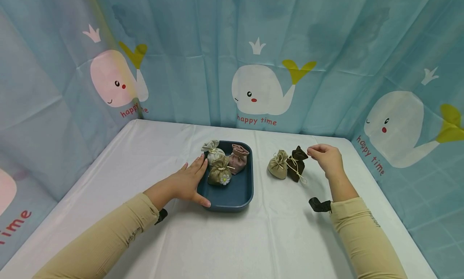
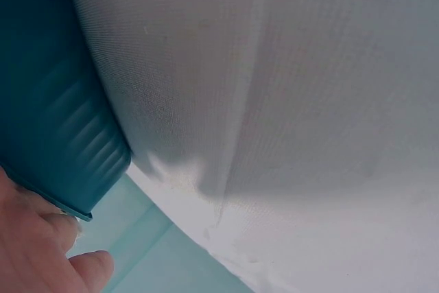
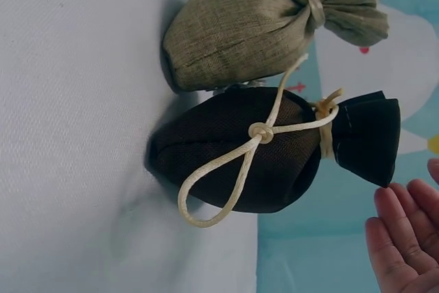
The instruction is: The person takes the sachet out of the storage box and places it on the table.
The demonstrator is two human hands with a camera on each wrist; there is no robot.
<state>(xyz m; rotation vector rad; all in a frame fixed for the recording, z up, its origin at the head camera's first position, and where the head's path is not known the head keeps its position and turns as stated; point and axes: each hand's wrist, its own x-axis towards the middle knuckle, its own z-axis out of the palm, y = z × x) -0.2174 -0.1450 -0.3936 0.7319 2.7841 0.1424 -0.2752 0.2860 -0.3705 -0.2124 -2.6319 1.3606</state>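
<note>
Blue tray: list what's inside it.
The tray holds a pale pouch, a pinkish pouch and an olive pouch with a white flower. What lies beneath them is covered, and their cloth hides any contents.

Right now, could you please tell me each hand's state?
Left hand: open, against the tray.
Right hand: open, holding nothing, beside the dark bag.

The dark pouch (image 3: 226, 162) on the right looks like matt, coarse-woven cloth with a smooth, kinda satiny cord (image 3: 260, 132), the beige pouch (image 3: 233, 32) is rough and linen-ish — and the blue tray (image 1: 226, 195) seems smooth, low-sheen plastic, on matt, finely woven white tablecloth (image 2: 322, 101), tbh.
</note>
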